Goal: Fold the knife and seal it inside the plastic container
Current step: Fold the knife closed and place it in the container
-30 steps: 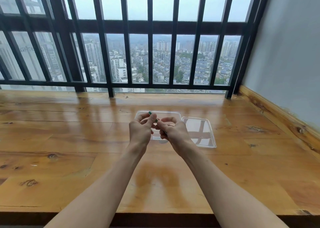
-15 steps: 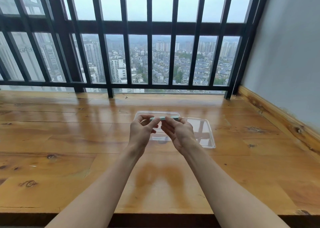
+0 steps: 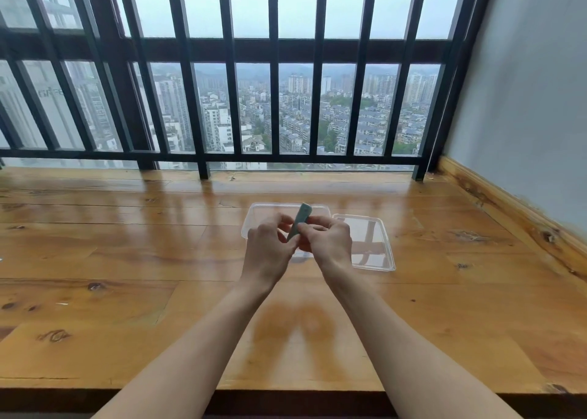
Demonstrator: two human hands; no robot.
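The head view, the only one, shows both hands raised together above the glossy wooden desk [image 3: 127, 259], pinching a small pale-green folding knife [image 3: 301, 220] between them. The left hand [image 3: 268, 250] grips the knife's lower end with thumb and curled fingers, and the right hand [image 3: 327, 244] closes on it from the other side, fingertips pressed against its middle; the upper end pokes up, tilted to the right, above the knuckles. Only a slim green body shows and no bare blade stands out from it, so the folding looks done or nearly done, though that is a judgement, since the hands cover the lower half. Directly behind and below the hands sits the clear rectangular plastic container [image 3: 254, 220], open and apparently holding nothing, and just beside it on the right, touching or nearly so, lies its flat transparent lid [image 3: 371, 244], separate from it. Placing the knife inside and pressing the lid on are both left to do. The near part of the container is hidden by the hands, so its full floor cannot be checked; the knife's hinge and any lock are too small to make out. Dark window bars [image 3: 228, 100] stand beyond the desk.
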